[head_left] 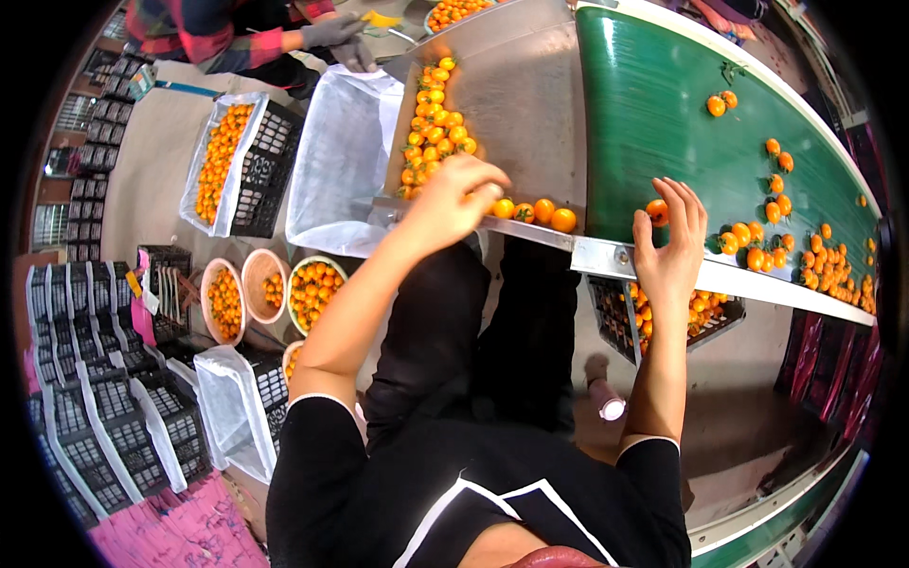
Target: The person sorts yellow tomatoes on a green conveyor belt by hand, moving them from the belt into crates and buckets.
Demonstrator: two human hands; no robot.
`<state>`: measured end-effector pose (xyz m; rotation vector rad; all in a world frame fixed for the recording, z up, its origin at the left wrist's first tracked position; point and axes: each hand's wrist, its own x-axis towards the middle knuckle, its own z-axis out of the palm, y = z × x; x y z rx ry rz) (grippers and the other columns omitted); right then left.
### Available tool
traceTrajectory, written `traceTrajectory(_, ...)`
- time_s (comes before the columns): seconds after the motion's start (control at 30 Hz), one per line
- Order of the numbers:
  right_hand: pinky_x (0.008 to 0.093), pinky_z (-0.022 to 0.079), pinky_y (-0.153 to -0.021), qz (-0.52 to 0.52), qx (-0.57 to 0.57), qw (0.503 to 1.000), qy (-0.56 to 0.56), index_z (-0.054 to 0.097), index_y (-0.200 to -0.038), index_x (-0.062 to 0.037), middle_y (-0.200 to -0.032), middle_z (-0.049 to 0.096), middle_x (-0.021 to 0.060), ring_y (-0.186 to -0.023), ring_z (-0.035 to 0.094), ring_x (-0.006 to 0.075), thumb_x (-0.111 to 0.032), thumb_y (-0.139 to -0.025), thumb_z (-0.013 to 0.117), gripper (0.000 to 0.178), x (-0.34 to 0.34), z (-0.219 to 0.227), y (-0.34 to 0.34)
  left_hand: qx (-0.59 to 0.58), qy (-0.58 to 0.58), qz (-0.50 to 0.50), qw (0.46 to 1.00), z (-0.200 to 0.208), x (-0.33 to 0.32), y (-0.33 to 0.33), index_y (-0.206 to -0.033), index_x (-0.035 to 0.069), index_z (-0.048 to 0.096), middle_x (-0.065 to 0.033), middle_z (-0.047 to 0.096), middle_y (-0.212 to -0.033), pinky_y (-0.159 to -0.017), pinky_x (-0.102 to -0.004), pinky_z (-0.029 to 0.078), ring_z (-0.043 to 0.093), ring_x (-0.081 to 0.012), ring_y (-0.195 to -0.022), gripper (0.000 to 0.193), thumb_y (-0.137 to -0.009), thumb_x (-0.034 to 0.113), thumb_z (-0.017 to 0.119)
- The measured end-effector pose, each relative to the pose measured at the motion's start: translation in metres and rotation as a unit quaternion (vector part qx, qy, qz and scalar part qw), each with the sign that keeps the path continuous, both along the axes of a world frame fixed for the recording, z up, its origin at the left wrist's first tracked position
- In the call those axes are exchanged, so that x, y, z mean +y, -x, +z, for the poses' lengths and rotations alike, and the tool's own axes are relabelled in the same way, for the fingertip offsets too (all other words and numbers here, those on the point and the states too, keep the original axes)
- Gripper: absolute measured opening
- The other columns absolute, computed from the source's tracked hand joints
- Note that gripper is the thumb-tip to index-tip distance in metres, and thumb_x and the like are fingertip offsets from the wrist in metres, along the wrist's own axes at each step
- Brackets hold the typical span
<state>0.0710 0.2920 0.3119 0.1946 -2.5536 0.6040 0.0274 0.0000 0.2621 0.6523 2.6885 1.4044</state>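
My left hand [453,203] is over the front lip of the metal chute [530,114], fingers loosely curved and apart. Orange cherry tomatoes [543,211] lie in a short row along the lip just right of its fingertips. A heap of cherry tomatoes [436,123] lines the chute's left side, beyond that hand. At the near edge of the green conveyor belt [653,104], my right hand [672,237] has its thumb and fingers spread around a single cherry tomato [657,212]. No firm grip on it can be made out.
Loose tomatoes [755,257] are scattered along the belt's right. A white-lined crate [341,151] stands left of the chute, with a filled crate [225,161] beyond. Tomato buckets [317,289] stand lower left. Another filled crate [701,312] sits under the belt. Gloved hands of another person [336,38] show at upper left.
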Motion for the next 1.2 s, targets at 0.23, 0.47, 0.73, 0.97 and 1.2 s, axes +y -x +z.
traceTrajectory(0.23, 0.0433, 0.041, -0.1, 0.015, 0.026, 1.0, 0.006, 0.063, -0.113, -0.0055, -0.117, 0.062, 0.0127, -0.117, 0.052, 0.0336, -0.013, -0.082, 0.065, 0.033, 0.001, 0.003, -0.003, 0.021, 0.267, 0.027, 0.963, 0.007, 0.011, -0.005, -0.112, 0.004, 0.065, -0.0173, 0.06, -0.119, -0.095, -0.0442, 0.044, 0.056, -0.0336, -0.112, 0.039, -0.096, 0.033, 0.044)
traceTrajectory(0.47, 0.0424, 0.042, -0.1, -0.001, 0.022, 1.0, -0.008, 0.064, -0.11, -0.0052, -0.115, 0.063, 0.013, -0.116, 0.053, 0.0328, -0.015, -0.082, 0.064, 0.03, 0.003, 0.015, -0.014, 0.078, 0.136, 0.129, 0.979, 0.0, -0.004, -0.124, -0.089, 0.001, 0.063, -0.0169, 0.063, -0.091, -0.078, -0.0432, 0.051, 0.062, -0.0363, -0.093, 0.013, -0.085, 0.012, 0.058)
traceTrajectory(0.73, 0.0428, 0.042, -0.1, 0.004, -0.018, 0.999, -0.031, 0.064, -0.111, -0.0062, -0.116, 0.063, 0.0132, -0.116, 0.052, 0.0342, -0.016, -0.083, 0.065, 0.031, 0.001, 0.028, -0.023, -0.416, 0.385, -0.229, 0.791, -0.242, 0.002, -0.253, -0.119, 0.003, 0.065, -0.0211, 0.06, -0.126, -0.095, -0.0465, 0.047, 0.057, -0.037, -0.117, 0.037, -0.085, 0.016, 0.061)
traceTrajectory(0.97, 0.0461, 0.033, -0.109, 0.02, -0.053, 0.99, -0.128, 0.059, -0.119, -0.0075, -0.122, 0.059, 0.0134, -0.125, 0.046, 0.0356, -0.014, -0.085, 0.059, 0.034, 0.01, 0.03, -0.02, -0.423, 0.407, -0.306, 0.749, -0.201, 0.004, -0.238, -0.122, 0.005, 0.064, -0.0174, 0.059, -0.13, -0.098, -0.0453, 0.044, 0.056, -0.0338, -0.12, 0.042, -0.087, 0.028, 0.063)
traceTrajectory(1.2, 0.0489, 0.026, -0.113, 0.108, -0.107, 0.981, -0.124, 0.056, -0.125, -0.0061, -0.132, 0.052, 0.0155, -0.131, 0.039, 0.0378, -0.013, -0.083, 0.058, 0.042, 0.004, 0.041, -0.013, -0.456, 0.327, -0.336, 0.756, -0.237, 0.0, -0.251, -0.12, 0.006, 0.066, -0.0134, 0.063, -0.126, -0.099, -0.0396, 0.045, 0.057, -0.0291, -0.12, 0.053, -0.08, 0.041, 0.071)
